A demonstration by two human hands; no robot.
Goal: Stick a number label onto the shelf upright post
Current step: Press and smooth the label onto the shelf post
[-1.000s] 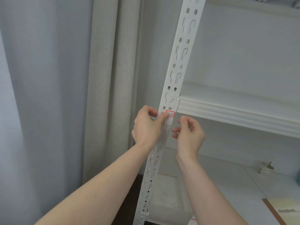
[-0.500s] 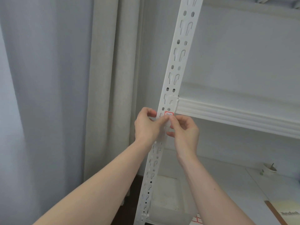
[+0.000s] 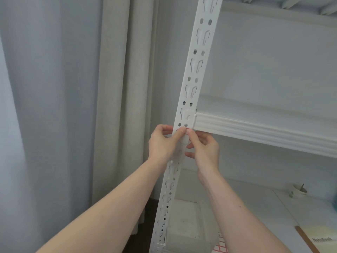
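Note:
The white perforated shelf upright post [image 3: 196,70] runs up the middle of the view. A small white label with a red border [image 3: 187,132] sits on the post's face just below the shelf beam joint, mostly covered by fingertips. My left hand [image 3: 162,143] wraps the post from the left, its thumb pressing on the label's left end. My right hand [image 3: 204,148] comes from the right, with thumb and forefinger tips pressing on the label's right part and the other fingers curled.
A white shelf beam [image 3: 264,132] joins the post at the right. Grey curtains [image 3: 113,106] hang at the left. On the lower shelf lie a small bowl [image 3: 299,189], a notebook [image 3: 319,238] and a sheet of red-bordered labels [image 3: 220,248].
My right hand has moved left from beside the post onto the label, which now is nearly hidden under both hands' fingertips. My left hand has stayed on the post.

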